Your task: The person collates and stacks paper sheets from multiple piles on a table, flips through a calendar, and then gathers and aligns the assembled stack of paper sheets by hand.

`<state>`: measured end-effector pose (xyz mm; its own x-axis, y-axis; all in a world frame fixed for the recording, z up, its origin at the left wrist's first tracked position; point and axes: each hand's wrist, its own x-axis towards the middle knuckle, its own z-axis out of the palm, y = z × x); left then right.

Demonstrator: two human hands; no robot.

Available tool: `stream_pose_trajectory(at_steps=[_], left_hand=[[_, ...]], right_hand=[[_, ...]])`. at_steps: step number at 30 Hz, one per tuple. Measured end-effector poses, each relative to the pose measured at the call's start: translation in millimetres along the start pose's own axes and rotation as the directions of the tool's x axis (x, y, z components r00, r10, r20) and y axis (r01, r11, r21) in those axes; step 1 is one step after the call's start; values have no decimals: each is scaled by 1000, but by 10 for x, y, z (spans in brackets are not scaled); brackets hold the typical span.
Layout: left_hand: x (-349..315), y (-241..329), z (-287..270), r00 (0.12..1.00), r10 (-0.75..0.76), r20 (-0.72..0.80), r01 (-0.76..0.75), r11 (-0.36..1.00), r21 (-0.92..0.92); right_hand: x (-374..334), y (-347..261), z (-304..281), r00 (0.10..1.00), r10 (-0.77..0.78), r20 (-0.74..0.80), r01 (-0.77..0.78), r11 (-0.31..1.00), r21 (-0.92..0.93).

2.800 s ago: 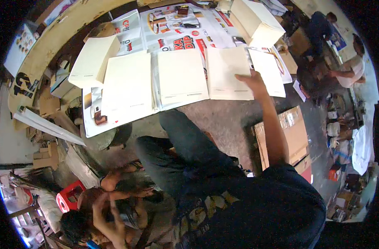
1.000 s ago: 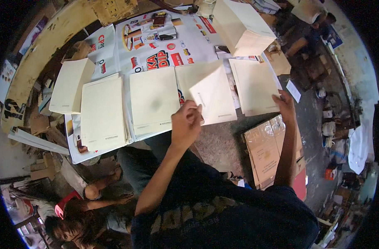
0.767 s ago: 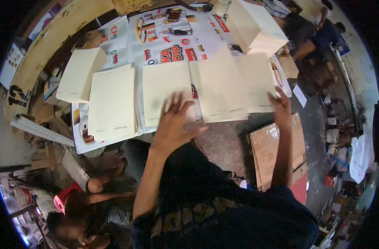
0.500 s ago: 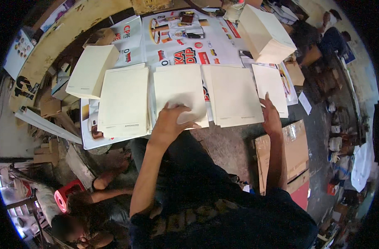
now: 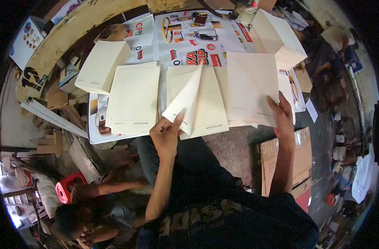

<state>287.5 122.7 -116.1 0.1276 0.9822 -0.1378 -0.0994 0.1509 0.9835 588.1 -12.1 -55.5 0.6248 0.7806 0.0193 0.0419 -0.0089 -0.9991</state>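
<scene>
Low piles of cream paper sheets lie in a row along the table's near side. My left hand pinches the near corner of a thin sheet, which curls up off the second pile. Over the third pile, my right hand grips another sheet by its near right edge, thumb on top. This sheet looks raised and hides most of what lies beneath it. To the left, the leftmost pile is untouched, with slightly uneven edges. Both hands are closed.
Tall cream paper stacks stand at the left and far right on a printed banner covering the table. A cardboard box sits on the floor by my right arm. Lower left, another person sits near a red stool.
My left hand has peeled up a sheet's corner from the second pile. My right hand, earlier at the fourth pile, now holds a sheet over the third. The view has shifted slightly.
</scene>
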Motion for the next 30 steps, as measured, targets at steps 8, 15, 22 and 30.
stream_pose_trajectory(at_steps=[8, 15, 22, 30], left_hand=[[2, -64, -45, 949, 100, 298, -37, 977, -208], [-170, 387, 129, 956, 290, 34, -285, 953, -106], [-387, 682, 436, 939, -82, 333, 48, 993, 109], [-342, 330, 1594, 708, -69, 702, -51, 988, 148]], right_hand=[[-114, 662, 1173, 971, 201, 129, -152, 937, -315], [-357, 714, 879, 942, 142, 304, -156, 987, 25], [-407, 148, 587, 905, 94, 415, -156, 980, 120], [-689, 364, -656, 977, 195, 90, -214, 926, 310]])
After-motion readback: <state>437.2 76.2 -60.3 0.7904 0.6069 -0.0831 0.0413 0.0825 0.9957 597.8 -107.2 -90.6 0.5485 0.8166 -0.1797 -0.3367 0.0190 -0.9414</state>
